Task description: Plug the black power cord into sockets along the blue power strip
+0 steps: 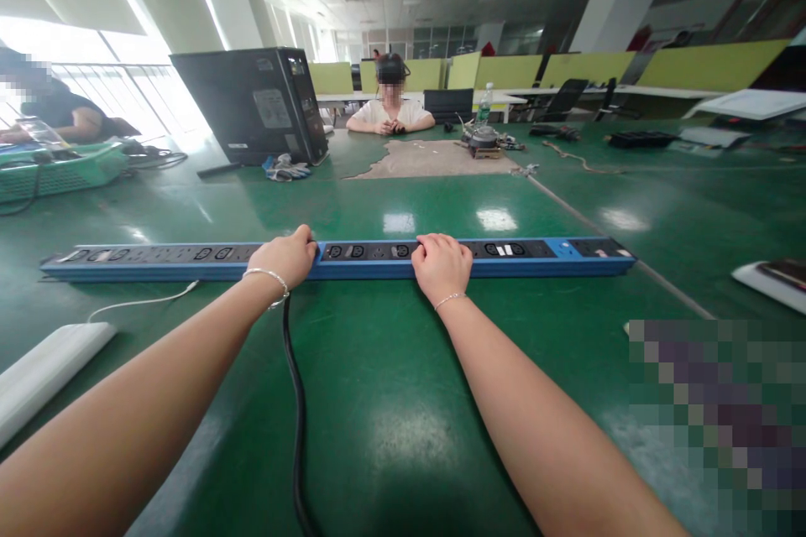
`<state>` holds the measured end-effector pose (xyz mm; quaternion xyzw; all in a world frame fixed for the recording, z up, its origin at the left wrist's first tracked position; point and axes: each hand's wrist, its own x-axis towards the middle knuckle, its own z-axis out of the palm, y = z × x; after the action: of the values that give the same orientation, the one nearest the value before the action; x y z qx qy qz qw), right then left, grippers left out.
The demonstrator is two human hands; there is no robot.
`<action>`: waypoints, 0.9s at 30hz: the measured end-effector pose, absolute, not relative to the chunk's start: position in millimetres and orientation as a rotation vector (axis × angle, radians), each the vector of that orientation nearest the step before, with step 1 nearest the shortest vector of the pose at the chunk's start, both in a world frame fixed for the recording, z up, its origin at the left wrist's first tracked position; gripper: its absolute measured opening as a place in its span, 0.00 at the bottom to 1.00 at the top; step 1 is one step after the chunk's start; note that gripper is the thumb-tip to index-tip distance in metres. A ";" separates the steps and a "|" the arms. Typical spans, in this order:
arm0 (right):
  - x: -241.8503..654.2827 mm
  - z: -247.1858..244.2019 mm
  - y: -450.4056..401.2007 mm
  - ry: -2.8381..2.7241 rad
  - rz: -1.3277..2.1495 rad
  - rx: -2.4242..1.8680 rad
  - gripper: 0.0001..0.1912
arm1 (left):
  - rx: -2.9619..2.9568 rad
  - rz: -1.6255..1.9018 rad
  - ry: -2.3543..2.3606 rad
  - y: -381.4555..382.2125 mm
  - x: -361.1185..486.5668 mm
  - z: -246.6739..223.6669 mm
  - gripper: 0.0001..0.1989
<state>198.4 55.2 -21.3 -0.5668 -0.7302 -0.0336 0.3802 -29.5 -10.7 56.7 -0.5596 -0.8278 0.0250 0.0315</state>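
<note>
A long blue power strip (365, 269) with black socket panels lies crosswise on the green table. My left hand (283, 258) is closed on it just left of its middle, fingers curled over the top and partly hidden. My right hand (444, 263) grips the strip right of the middle, with its fingers bent over the far edge. Beneath my left wrist a thick black cable (295, 386) comes into sight and runs toward me; where it starts is hidden by the hand.
A white bar-shaped object (60, 373) and a thin white cable (142, 303) lie at left. Farther back stand a black computer tower (252, 109), gloves (286, 168) and a green basket (75, 176). A person (390, 113) sits opposite; another (69, 113) is at far left.
</note>
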 end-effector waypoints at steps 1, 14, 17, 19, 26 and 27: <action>198.5 -21.4 55.3 -1.863 -0.088 -1.446 0.16 | -1.724 0.072 -2.551 -10.8 -29.7 57.0 0.23; 197.7 -20.9 55.9 -1.874 -0.105 -1.455 0.15 | -1.568 -0.245 -2.573 -25.3 -20.1 89.9 0.22; 198.3 -21.2 56.3 -1.874 -0.100 -1.452 0.15 | -1.551 -0.471 -2.458 -35.6 -23.2 123.8 0.21; 198.5 -21.9 56.9 -1.876 -0.100 -1.449 0.15 | -1.587 -0.558 -2.490 -42.3 -31.4 137.3 0.19; 198.1 -24.3 58.9 -1.859 -0.098 -1.423 0.16 | -1.363 -0.608 -2.745 -63.3 -79.9 110.7 0.19; 198.1 -24.4 59.0 -1.857 -0.100 -1.422 0.16 | -1.291 -0.513 -2.701 -65.0 -88.1 105.0 0.20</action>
<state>198.1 59.0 -24.4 -0.5595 -0.7306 -0.0391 0.3895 -88.1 -65.0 105.0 -0.4245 -0.8881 -0.1687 0.0521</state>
